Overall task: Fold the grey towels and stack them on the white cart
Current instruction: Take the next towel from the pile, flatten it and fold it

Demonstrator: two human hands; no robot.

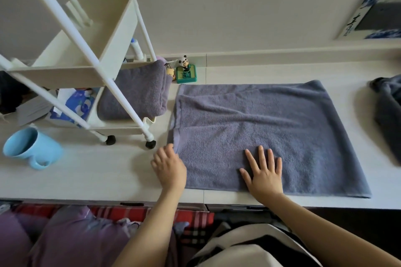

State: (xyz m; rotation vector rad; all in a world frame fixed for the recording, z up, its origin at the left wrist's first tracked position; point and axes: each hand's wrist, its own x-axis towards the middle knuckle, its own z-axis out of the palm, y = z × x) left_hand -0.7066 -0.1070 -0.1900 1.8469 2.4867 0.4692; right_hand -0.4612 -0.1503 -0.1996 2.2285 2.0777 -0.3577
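Note:
A grey towel, folded once, lies flat on the pale table in front of me. My right hand presses flat on its near part, fingers spread. My left hand is at the towel's near left edge, fingers curled at the hem; the grip itself is hidden. A folded grey towel lies on the lower shelf of the white cart, left of the flat towel. Another grey towel lies crumpled at the table's right edge.
A light blue mug lies on its side at the left. A panda figure on a green base stands behind the towel by the wall. Blue-and-white packets fill the cart's lower left. A picture leans at the back right.

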